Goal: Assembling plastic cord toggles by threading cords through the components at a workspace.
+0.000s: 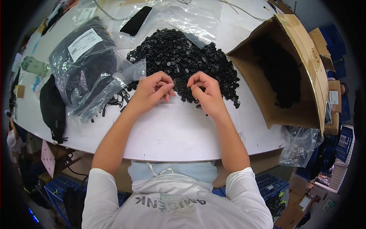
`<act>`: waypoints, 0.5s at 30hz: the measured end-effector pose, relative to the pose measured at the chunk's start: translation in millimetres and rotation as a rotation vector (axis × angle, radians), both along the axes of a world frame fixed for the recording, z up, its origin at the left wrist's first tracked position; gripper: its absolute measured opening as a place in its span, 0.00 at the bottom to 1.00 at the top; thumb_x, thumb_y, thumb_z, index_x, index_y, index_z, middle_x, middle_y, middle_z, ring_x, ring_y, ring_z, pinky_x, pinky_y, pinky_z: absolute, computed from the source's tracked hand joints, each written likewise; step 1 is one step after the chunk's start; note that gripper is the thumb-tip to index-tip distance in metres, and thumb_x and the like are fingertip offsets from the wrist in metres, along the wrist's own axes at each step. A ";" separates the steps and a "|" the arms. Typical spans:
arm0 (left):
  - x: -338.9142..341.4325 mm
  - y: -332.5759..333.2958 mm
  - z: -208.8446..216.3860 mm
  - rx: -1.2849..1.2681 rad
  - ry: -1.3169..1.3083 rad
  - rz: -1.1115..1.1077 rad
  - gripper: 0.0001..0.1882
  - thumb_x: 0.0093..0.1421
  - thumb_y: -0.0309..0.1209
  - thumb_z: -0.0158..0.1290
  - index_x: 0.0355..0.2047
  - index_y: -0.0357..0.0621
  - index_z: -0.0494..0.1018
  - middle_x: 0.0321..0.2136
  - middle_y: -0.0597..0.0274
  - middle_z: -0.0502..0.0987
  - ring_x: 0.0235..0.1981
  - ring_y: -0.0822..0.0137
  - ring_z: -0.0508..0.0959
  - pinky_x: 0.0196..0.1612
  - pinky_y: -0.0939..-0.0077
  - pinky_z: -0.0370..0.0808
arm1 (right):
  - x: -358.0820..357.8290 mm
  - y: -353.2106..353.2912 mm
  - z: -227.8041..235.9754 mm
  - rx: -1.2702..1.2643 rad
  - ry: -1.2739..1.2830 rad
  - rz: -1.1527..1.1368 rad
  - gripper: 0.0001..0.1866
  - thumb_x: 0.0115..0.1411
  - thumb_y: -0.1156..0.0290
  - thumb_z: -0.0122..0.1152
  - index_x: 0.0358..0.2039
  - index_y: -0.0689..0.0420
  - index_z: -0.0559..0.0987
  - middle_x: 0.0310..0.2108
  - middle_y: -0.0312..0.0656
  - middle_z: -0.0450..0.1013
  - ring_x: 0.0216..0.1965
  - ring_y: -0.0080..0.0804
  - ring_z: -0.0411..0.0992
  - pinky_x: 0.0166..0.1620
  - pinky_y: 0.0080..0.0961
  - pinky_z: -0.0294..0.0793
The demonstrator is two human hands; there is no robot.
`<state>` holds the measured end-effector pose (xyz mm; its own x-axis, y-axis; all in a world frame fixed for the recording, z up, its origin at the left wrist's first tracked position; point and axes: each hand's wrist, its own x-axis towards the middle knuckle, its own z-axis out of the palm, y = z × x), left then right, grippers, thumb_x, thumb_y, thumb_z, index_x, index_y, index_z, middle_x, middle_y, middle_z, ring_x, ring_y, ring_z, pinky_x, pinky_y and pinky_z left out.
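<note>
A large heap of small black plastic clips (171, 49) lies on the white table in front of me. My left hand (154, 91) is at the near edge of the heap, thumb and forefinger pinched together; whatever they hold is too small to make out. Facing it, a short gap away, my right hand (207, 93) has its fingers curled in toward the thumb. Any piece in that grip blends with the black heap behind it. Some loose black hooks (121, 98) are scattered left of my left forearm.
On the left sits a clear plastic bag (85, 65) full of black pieces, beside a black pouch (52, 110). An open cardboard box (248, 57) lies tipped on the right with black contents. A black phone (136, 21) and clear plastic sheeting (187, 19) are behind the heap.
</note>
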<state>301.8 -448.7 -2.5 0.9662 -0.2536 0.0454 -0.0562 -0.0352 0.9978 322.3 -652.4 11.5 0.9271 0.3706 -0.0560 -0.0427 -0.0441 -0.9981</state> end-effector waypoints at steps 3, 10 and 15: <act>-0.1 3.7 2.3 0.026 0.063 -0.019 0.05 0.62 0.27 0.51 0.31 0.38 0.68 0.20 0.62 0.77 0.19 0.79 0.74 0.21 0.86 0.67 | 0.7 0.0 0.7 -0.071 -0.036 0.010 0.02 0.54 0.78 0.52 0.29 0.62 0.72 0.20 0.31 0.66 0.20 0.12 0.60 0.21 0.14 0.58; -0.5 2.9 0.8 0.056 0.089 -0.060 0.06 0.62 0.27 0.52 0.31 0.39 0.67 0.18 0.63 0.76 0.16 0.79 0.72 0.19 0.87 0.66 | 0.3 -6.8 -2.0 0.016 -0.025 0.072 0.08 0.48 0.80 0.45 0.27 0.63 0.74 0.16 0.33 0.67 0.18 0.14 0.61 0.20 0.15 0.58; -1.3 2.6 -0.8 0.020 0.078 -0.024 0.06 0.62 0.26 0.52 0.31 0.39 0.67 0.19 0.63 0.75 0.17 0.79 0.73 0.18 0.87 0.66 | -0.7 -2.6 -2.6 0.119 -0.036 -0.035 0.10 0.51 0.79 0.43 0.29 0.63 0.75 0.16 0.34 0.68 0.18 0.15 0.61 0.21 0.14 0.59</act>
<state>300.4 -446.1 -3.3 0.9602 -0.2769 -0.0354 0.0210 -0.0548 0.9983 321.6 -655.0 8.8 0.9402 0.3399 0.0199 -0.0063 0.0759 -0.9971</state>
